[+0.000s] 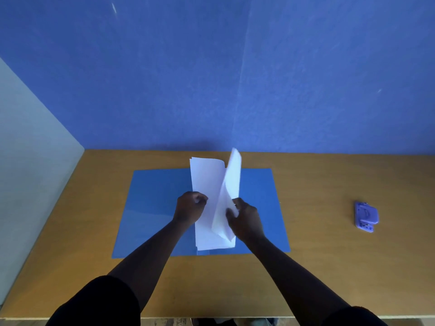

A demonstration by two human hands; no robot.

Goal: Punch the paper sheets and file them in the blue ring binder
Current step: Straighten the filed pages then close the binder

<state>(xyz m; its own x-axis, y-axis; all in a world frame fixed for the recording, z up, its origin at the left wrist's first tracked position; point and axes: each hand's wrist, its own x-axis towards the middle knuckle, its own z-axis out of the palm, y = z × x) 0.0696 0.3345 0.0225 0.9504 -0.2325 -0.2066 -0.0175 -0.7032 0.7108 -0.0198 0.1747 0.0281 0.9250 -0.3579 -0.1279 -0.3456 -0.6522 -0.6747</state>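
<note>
The blue ring binder (155,208) lies open and flat on the middle of the wooden table. A stack of white paper sheets (208,184) stands above its centre, curled and partly upright, with the right-hand sheets (233,175) bent away from the rest. My left hand (190,207) grips the stack's left edge. My right hand (246,218) holds the sheets at their lower right side. The binder's rings are hidden behind the paper. A purple hole punch (366,216) lies on the table far to the right, apart from both hands.
The wooden table (329,267) meets a blue wall (235,78) at the back and a pale wall (28,149) on the left. Its front edge runs along the bottom of the view.
</note>
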